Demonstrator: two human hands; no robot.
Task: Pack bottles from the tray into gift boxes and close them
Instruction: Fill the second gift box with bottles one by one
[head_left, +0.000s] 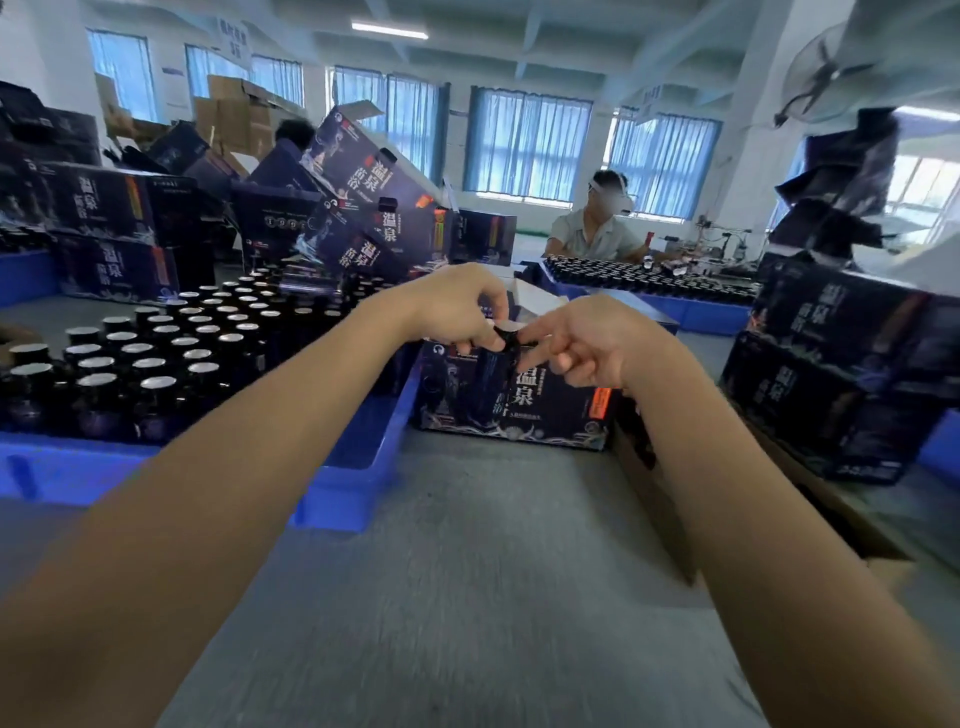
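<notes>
A dark gift box (540, 410) with white characters stands open on the grey table ahead of me. Over its top edge, my left hand (457, 312) grips a dark bottle (496, 369) by its cap, the bottle hanging upright in front of the box. My right hand (582, 345) pinches the same cap from the right with thumb and forefinger. At the left, the blue tray (343, 499) holds several dark bottles (156, 358) with silver lids.
Stacked and tilted gift boxes (363, 208) stand behind the tray. More boxes (836, 374) are piled at the right on brown cardboard (670, 519). A second blue tray of bottles (649, 291) lies farther back, where a seated person (592, 228) works.
</notes>
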